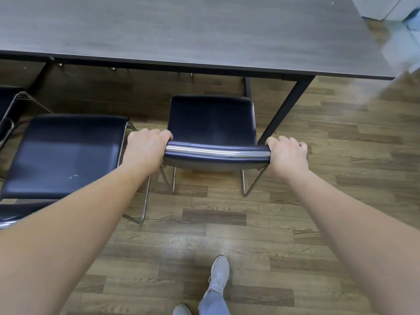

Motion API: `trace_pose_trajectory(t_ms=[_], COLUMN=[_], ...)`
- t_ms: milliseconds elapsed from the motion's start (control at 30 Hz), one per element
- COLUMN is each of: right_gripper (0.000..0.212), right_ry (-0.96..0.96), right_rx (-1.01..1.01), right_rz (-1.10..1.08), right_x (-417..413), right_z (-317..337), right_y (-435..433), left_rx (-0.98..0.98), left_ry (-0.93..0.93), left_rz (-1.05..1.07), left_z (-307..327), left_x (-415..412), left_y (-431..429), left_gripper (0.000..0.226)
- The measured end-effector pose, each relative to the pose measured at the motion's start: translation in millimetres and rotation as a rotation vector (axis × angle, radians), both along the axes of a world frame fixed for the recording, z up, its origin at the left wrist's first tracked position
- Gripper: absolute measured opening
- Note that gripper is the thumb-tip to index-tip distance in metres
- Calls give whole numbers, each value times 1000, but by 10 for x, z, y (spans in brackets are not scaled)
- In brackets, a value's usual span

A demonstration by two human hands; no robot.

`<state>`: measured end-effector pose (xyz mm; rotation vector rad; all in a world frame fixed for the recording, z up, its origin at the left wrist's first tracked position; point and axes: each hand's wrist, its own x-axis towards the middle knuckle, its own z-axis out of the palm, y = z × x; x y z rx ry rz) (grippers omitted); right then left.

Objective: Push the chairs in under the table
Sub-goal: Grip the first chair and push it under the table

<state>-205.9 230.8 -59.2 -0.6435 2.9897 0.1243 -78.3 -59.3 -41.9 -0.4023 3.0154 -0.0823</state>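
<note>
A dark-seated chair [211, 119] with a chrome frame stands in front of the grey table [181, 30], its seat just short of the table's near edge. My left hand [145, 148] grips the left end of its backrest top. My right hand [287, 153] grips the right end. A second dark chair [66, 153] stands to the left, pulled further out from the table. Part of a third chair [9, 103] shows at the far left edge.
A black table leg [286, 110] slants down just right of the held chair. The floor is wood-look laminate [227, 223]. My grey shoes [219, 273] are behind the chair. A white object [384, 7] sits at the top right.
</note>
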Motion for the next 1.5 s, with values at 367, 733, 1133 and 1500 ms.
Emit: trace_pose_trajectory(t_ms=[367, 733, 1133, 1500], right_gripper=[36, 45, 60, 58], right_ry=[-14, 80, 98, 88], right_rx=[-1, -54, -109, -65], right_rz=[-26, -12, 2, 24], right_x=[-987, -1797, -2493, -2527], right_z=[28, 21, -5, -30], right_y=[-420, -897, -1097, -1090], left_rx=[-20, 5, -20, -28], left_ry=[52, 129, 203, 120], left_rz=[3, 76, 103, 114], left_z=[-45, -102, -119, -87], left_x=[-996, -1910, -2536, -2576], left_y=[-390, -866, -1019, -1010], left_gripper=[46, 50, 48, 56])
